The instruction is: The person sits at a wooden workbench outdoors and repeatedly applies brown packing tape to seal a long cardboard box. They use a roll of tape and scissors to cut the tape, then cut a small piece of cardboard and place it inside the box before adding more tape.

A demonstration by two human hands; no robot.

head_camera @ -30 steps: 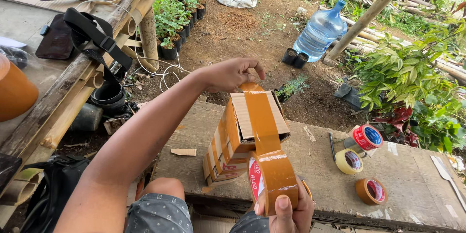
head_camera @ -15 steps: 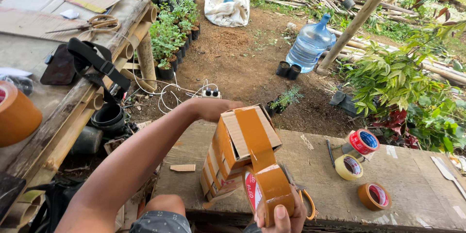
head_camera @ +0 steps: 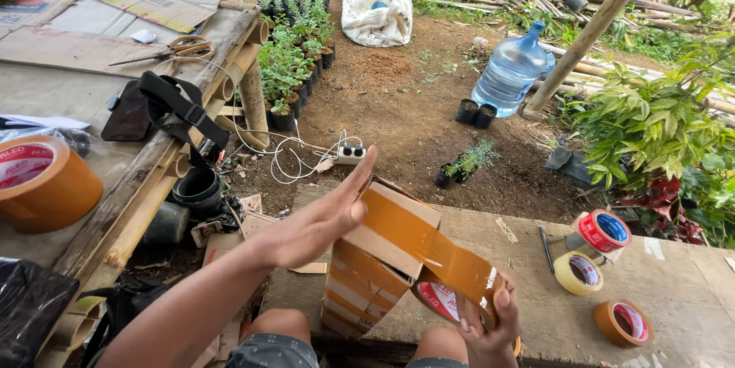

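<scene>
Since half a second ago the left hand (head_camera: 321,219) has slid from the top of the cardboard box (head_camera: 375,276) to its left side, fingers now flat and outstretched against the upper edge, grasping nothing. The box stands on the wooden bench (head_camera: 674,299) between the person's knees, its flaps closed under bands of brown tape; its contents cannot be seen. The right hand (head_camera: 486,330) is clenched around a brown tape roll (head_camera: 452,299) just beside the box's lower right, a strip running from the roll up over the top. Three more tape rolls (head_camera: 601,232) lie on the bench to the right, well apart from the box, with a pen near them. A fifth, larger roll (head_camera: 42,182) sits on the table at left. One blue water jug (head_camera: 511,69) stands on the soil, two small black pots (head_camera: 476,112) beside it.
</scene>
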